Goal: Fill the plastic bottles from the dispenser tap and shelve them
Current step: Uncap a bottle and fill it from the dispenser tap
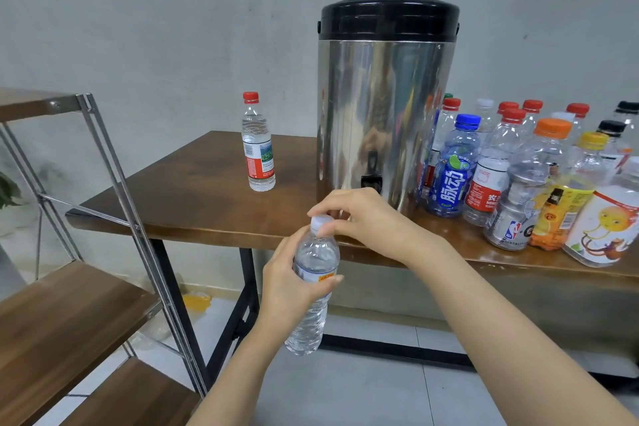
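Observation:
A clear plastic bottle [313, 290] with a yellow label and a white cap [321, 222] is held in front of the table's near edge. My left hand [287, 284] grips its body. My right hand [363, 218] pinches the cap from above. Behind them stands the steel dispenser [383, 104] with a black lid, its black tap [371, 180] partly hidden by my right hand. A water-filled bottle with a red cap [258, 145] stands upright on the table, left of the dispenser.
Several capped plastic bottles [518, 176] crowd the wooden table [179, 204] right of the dispenser. A metal-framed shelf unit with wooden boards [55, 318] stands at the left. Below is grey tiled floor.

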Motion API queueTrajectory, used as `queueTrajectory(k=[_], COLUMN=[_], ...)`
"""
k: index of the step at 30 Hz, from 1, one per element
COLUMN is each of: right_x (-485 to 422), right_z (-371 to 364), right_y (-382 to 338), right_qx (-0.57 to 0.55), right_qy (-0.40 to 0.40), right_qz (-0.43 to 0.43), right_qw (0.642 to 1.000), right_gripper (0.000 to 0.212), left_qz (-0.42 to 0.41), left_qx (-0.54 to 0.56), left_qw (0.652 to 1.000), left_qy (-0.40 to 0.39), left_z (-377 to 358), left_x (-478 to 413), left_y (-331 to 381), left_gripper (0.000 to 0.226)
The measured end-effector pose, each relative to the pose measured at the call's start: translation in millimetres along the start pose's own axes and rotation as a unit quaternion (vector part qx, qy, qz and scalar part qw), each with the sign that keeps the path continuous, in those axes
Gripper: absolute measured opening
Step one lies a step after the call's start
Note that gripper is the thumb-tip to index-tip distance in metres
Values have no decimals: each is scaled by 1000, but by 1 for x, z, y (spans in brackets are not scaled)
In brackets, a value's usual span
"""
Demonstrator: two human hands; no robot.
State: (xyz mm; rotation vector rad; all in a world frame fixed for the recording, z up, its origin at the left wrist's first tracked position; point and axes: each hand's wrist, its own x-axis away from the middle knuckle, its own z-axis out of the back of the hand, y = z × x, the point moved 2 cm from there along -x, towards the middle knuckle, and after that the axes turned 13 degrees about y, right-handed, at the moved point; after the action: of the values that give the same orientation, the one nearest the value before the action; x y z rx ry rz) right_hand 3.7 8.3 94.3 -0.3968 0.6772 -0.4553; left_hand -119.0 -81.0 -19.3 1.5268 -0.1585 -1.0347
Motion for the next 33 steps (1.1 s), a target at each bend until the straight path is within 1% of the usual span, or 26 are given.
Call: queueTrajectory(k=[1, 4, 5, 8, 9, 10, 12, 14, 16, 18, 20, 22, 24, 26, 29, 31, 33], right_x=[-1, -2, -3, -6, -8, -9, -12, -14, -16, -18, -21, -22, -23, -21, -20, -24, -31], right_z=[-3, -7, -7, -4, -3, -3, -6, -13, -20, -23, -24, -26, -33, -42, -57, -72, -89], right_y=[-1, -5, -5, -8, -8, -9, -12, -14, -16, -19, -21, -22, -22, -21, -11, 6, 26], right_qx=[22, 141, 144, 47, 36, 32, 32, 68, 111, 78, 47, 40, 56, 62, 18, 44, 112], right_qy=[5, 11, 10, -27, -42, -45, -22, -5, -3, -7, -7, 8, 37, 87, 179, 190, 163], right_qz=[-9, -42, -43, -22, -7, 1, -22, -47, -41, -19, -8, -25, -40, -35, -45, -62, -67], right_qw=[1000, 989, 989, 998, 998, 998, 999, 997, 993, 997, 999, 999, 997, 994, 983, 979, 978], right_gripper=[25, 41, 41, 38, 36, 31, 25, 31, 37, 34, 28, 23, 27, 29, 29, 34, 39], left_qz=[-1, -7, -4, 3, 1, -3, -11, -12, -9, -6, -14, -24, -31, -38, -22, -8, -21], left_qx=[-4, -15, -16, -11, -11, -13, -15, -17, -20, -19, -25, -30, -33, -32, -12, 6, 21], left_qw=[1000, 1000, 1000, 1000, 1000, 1000, 1000, 1000, 1000, 999, 999, 999, 998, 997, 994, 990, 985], left_qy=[1, 6, 10, 16, 14, 12, 14, 19, 23, 29, 34, 36, 46, 64, 110, 144, 169], left_z=[1, 4, 5, 11, 13, 14, 16, 18, 21, 25, 29, 31, 31, 34, 47, 59, 71], left_x=[0, -2, -2, -7, -8, -8, -9, -10, -12, -15, -19, -22, -24, -30, -48, -66, -89], left_y=[0, -1, -2, -2, -2, -2, 1, 1, 1, -2, -4, -4, -3, -2, 2, 8, 15], left_gripper=[78, 75, 75, 79, 80, 80, 80, 79, 78, 78, 80, 81, 81, 83, 88, 90, 91])
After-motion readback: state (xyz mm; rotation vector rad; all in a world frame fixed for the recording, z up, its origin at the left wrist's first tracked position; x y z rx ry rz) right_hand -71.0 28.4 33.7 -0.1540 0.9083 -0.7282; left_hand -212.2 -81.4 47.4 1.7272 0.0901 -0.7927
